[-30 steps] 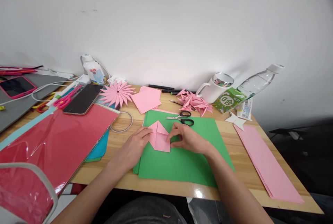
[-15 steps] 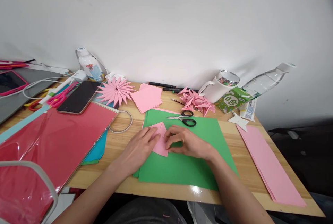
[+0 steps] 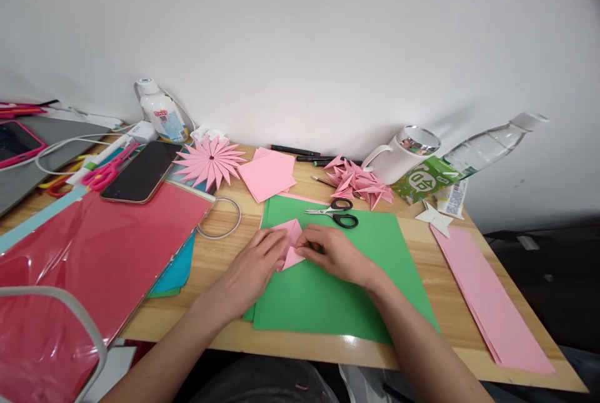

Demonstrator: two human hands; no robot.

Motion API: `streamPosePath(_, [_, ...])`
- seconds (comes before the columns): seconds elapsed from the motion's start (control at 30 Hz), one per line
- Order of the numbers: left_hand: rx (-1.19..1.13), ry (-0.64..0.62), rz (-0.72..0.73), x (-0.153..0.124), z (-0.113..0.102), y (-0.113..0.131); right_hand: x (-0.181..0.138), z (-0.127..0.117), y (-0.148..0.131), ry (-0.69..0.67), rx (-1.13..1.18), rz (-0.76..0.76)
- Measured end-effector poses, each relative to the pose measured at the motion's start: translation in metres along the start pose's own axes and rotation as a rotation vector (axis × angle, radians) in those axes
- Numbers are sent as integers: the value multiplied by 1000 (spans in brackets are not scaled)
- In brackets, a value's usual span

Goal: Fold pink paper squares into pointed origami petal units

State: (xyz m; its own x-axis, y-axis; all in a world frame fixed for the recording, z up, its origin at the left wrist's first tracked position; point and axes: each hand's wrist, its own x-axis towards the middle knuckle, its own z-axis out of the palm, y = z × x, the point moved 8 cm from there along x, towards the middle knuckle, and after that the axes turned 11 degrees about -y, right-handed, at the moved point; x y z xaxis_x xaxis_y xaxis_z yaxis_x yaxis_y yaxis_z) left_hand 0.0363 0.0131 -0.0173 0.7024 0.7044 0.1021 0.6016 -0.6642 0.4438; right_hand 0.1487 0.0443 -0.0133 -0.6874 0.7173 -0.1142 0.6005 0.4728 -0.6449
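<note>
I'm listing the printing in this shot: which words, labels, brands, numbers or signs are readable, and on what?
Nothing reads with certainty.
White bottle: red lettering, too small.
Green box: white sign, unclear.
White adapter: lettering, too small.
White packet: printing, too blurred.

The folded paper point(image 3: 293, 258) at my fingers point(image 3: 269, 245) is plain pale pink, against the solid green of my sheets point(image 3: 337, 303). Pink, too, are the paper pinwheel point(image 3: 213, 170), the squares point(image 3: 267, 173), the spiky pile point(image 3: 354, 180) and the long strips point(image 3: 497, 303). My small scissors point(image 3: 330, 210) have black handles and silvery blades; another pair point(image 3: 112, 167) is hot pink. My desk point(image 3: 210, 259) is honey-coloured with streaky wood grain. I see glossy red in the big packet point(image 3: 131, 247), black on the phone point(image 3: 143, 172), white on the mug point(image 3: 397, 159) with its silvery lid point(image 3: 420, 139), and white lettering on the green carton point(image 3: 424, 181).
</note>
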Motion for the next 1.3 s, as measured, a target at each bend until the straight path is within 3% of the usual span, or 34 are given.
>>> streamPosePath(0.33, [-137, 12, -53, 1, -6, -2, 3, 2, 2, 25, -21, 59])
streamPosePath(0.77, [-128, 100, -30, 1, -12, -2, 5, 2, 7, 68, 131, 71])
streamPosePath(1.3, [-80, 71, -22, 1, -6, -1, 6, 2, 7, 81, 104, 54])
